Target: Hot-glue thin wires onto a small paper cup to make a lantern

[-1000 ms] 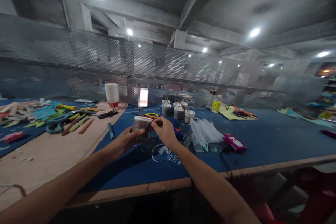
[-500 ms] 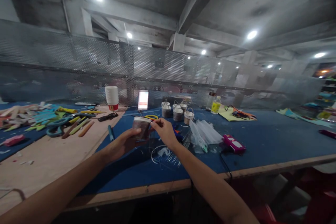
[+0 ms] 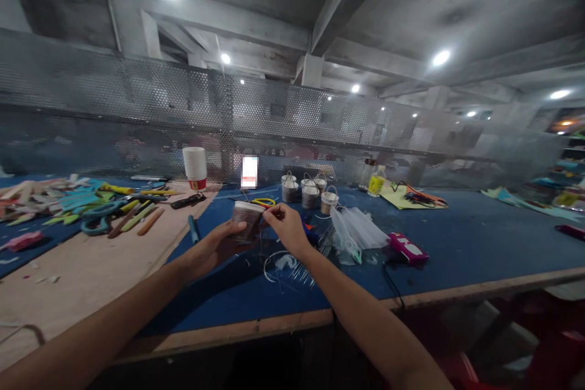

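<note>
My left hand (image 3: 214, 245) is wrapped round a small brown cup with a white rim (image 3: 245, 219), held just above the blue table top (image 3: 457, 237). My right hand (image 3: 286, 226) pinches at the cup's rim on its right side; what its fingertips hold is too small to make out. Below the hands lie a loop of thin wire (image 3: 274, 265) and clear plastic pieces (image 3: 301, 274). Several finished little buckets with wire handles (image 3: 309, 192) stand behind the hands.
A stack of paper cups (image 3: 194, 166) stands at the back. Scissors, sticks and coloured scraps (image 3: 91, 207) litter the wooden board (image 3: 82, 268) on the left. Clear bags (image 3: 359, 228), a pink device (image 3: 408, 248), a yellow-labelled bottle (image 3: 377, 182) and a perforated metal screen (image 3: 137, 116) lie beyond.
Both hands stay on the cup almost unmoved; the view has only shifted slightly.
</note>
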The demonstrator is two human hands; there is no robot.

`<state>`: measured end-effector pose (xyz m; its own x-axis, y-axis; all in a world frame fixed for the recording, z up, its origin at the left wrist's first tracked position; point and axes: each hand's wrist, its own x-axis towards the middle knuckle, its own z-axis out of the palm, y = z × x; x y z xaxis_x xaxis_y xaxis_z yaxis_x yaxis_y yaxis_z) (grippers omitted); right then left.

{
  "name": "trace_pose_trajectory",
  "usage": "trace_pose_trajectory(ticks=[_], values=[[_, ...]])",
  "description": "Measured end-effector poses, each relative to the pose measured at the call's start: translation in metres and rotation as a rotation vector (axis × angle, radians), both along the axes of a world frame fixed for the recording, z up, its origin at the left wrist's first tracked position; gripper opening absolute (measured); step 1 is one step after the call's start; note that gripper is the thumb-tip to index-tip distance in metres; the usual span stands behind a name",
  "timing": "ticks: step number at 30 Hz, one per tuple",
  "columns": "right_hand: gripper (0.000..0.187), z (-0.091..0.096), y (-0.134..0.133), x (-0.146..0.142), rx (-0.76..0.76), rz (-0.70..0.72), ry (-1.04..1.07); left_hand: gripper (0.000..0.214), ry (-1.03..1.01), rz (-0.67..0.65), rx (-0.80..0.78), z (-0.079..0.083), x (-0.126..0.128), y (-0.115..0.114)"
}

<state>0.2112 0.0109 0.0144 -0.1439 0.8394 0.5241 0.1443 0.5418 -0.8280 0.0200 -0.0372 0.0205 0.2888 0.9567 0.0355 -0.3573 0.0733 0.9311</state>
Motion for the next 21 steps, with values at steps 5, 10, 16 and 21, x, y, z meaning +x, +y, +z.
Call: trace_pose_trajectory(ticks=[5,10,16,21], values=[[0.018,-0.0005,0.0033,-0.001,-0.041,0.048,0.031,0.041,-0.013,0.006,-0.003,-0.0003,0.0008,-0.0019],[0.012,0.0003,0.006,-0.003,-0.159,0.121,0.103,0.04,-0.06,-0.048,-0.041,0.003,-0.0021,-0.0045],[0.018,0.0008,0.0058,-0.0015,-0.161,0.163,0.145,0.041,-0.029,-0.06,-0.059,0.004,-0.0073,-0.0002],[0.018,-0.0007,0.002,-0.0016,-0.071,0.104,0.07,0.035,-0.008,-0.025,-0.057,0.002,-0.0081,0.0035]])
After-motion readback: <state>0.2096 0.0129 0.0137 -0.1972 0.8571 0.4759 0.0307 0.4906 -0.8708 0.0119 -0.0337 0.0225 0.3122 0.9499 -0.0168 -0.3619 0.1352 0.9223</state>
